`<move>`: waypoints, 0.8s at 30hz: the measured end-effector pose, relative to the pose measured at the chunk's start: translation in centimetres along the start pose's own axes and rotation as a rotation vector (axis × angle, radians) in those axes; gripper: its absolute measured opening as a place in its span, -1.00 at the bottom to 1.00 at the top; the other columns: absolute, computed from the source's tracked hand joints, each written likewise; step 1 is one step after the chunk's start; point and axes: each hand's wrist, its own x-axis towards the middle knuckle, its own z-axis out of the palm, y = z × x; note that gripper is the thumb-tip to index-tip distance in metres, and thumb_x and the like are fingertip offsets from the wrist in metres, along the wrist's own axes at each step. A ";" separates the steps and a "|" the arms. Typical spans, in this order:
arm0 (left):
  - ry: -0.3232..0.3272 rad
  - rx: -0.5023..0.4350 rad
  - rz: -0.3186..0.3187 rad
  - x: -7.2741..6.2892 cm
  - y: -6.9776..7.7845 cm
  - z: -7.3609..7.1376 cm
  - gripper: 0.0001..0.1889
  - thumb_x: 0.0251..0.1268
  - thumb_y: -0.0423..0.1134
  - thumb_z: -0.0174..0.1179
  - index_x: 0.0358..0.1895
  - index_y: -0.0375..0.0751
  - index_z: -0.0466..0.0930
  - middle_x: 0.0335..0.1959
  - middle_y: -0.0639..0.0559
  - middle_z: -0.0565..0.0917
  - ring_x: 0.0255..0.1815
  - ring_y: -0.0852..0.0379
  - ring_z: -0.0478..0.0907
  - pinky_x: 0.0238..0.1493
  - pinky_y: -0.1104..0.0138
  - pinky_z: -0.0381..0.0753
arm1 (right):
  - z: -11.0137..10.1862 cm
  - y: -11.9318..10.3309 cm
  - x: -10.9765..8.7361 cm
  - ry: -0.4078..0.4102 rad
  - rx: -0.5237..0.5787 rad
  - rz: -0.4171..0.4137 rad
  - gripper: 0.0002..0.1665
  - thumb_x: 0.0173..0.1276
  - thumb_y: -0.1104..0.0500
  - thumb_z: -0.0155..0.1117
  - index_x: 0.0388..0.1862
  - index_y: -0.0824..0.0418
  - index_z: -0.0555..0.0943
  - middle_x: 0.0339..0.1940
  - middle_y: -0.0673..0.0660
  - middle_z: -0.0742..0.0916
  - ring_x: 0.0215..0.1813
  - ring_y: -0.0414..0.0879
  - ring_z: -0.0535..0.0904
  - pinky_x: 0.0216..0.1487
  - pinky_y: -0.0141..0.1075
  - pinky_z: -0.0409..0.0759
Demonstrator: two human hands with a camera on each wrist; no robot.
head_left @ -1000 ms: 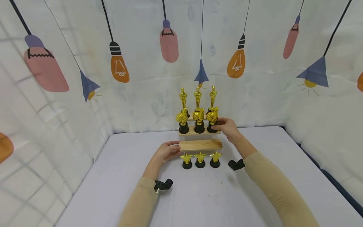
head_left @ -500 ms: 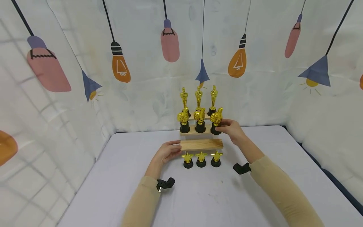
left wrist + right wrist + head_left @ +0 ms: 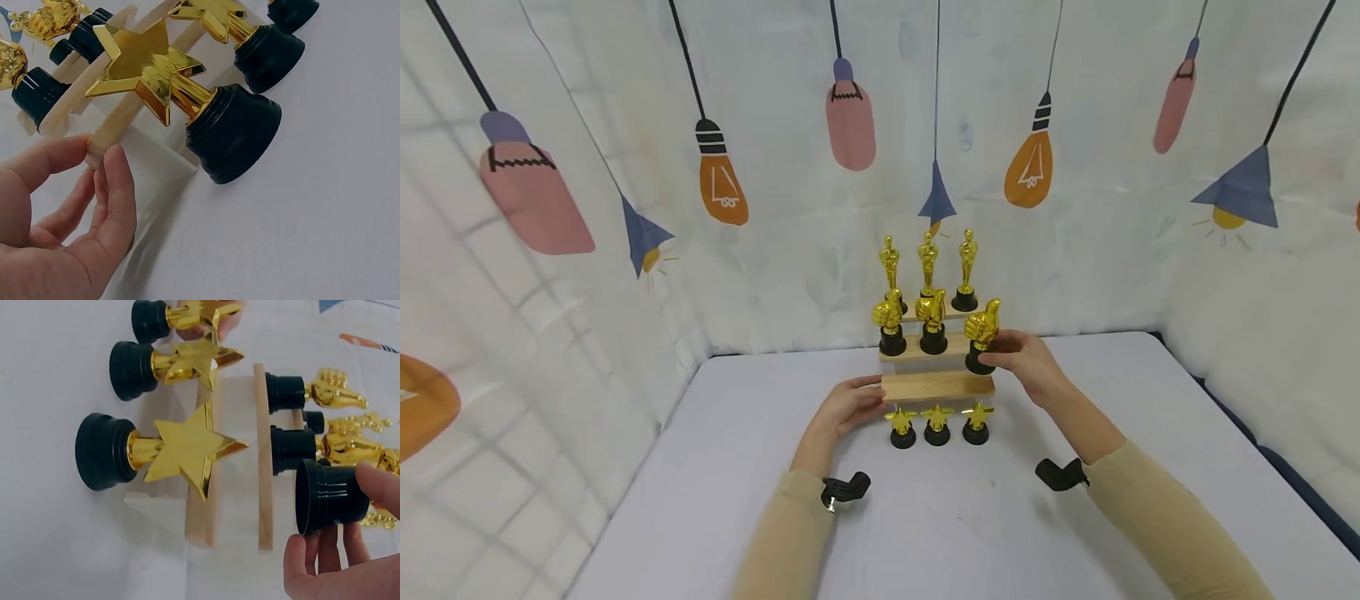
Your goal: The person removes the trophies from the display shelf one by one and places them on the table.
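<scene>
My right hand [image 3: 1030, 367] holds a gold thumbs-up trophy [image 3: 982, 327] by its black base [image 3: 331, 495]. It is held off the right end of the middle wooden shelf [image 3: 913, 350], in front of it and tilted slightly. Two more thumbs-up trophies stand upright on that shelf. My left hand [image 3: 844, 406] pinches the left end of the lowest wooden shelf [image 3: 115, 128] between thumb and fingers. No trophy stands on that front board. Below it, three gold star trophies [image 3: 937, 421] with black bases stand in a row on the white table.
Three gold figure trophies [image 3: 928, 260] stand on the top shelf [image 3: 952, 313] at the back. White side panels [image 3: 159, 519] bear the shelves. Behind the table [image 3: 925, 533] hangs a white cloth [image 3: 775, 275] printed with lamps.
My right hand has lifted the right thumbs-up trophy from the middle shelf and brought it rightward and toward me. The left hand stays at the lowest shelf's end.
</scene>
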 end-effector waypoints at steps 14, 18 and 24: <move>0.013 -0.018 -0.004 0.3 -0.2 0.1 -0.48 0.38 -0.49 0.28 0.38 -0.40 0.47 0.21 -0.37 0.57 -0.06 0.02 0.67 -0.08 0.32 0.75 | 1.3 -0.1 -2.9 -0.031 0.013 0.000 -0.29 0.42 0.29 0.40 0.45 0.45 0.35 0.36 0.36 0.51 0.39 0.21 0.40 0.54 0.06 0.26; 0.028 -0.017 0.001 0.3 0.0 0.1 -0.48 0.37 -0.49 0.29 0.38 -0.37 0.48 0.23 -0.36 0.56 -0.03 0.02 0.67 -0.06 0.32 0.75 | 2.2 -0.1 -3.5 -0.047 0.020 -0.018 -0.31 0.41 0.27 0.41 0.42 0.44 0.39 0.32 0.34 0.55 0.34 0.17 0.45 0.51 0.05 0.30; 0.027 -0.027 -0.006 0.2 -0.2 0.2 -0.49 0.37 -0.49 0.28 0.38 -0.36 0.48 0.23 -0.35 0.56 -0.04 0.02 0.67 -0.06 0.32 0.75 | 3.2 0.0 -4.6 -0.075 0.018 -0.012 -0.31 0.41 0.26 0.41 0.43 0.42 0.39 0.28 0.31 0.56 0.28 0.12 0.48 0.46 0.02 0.37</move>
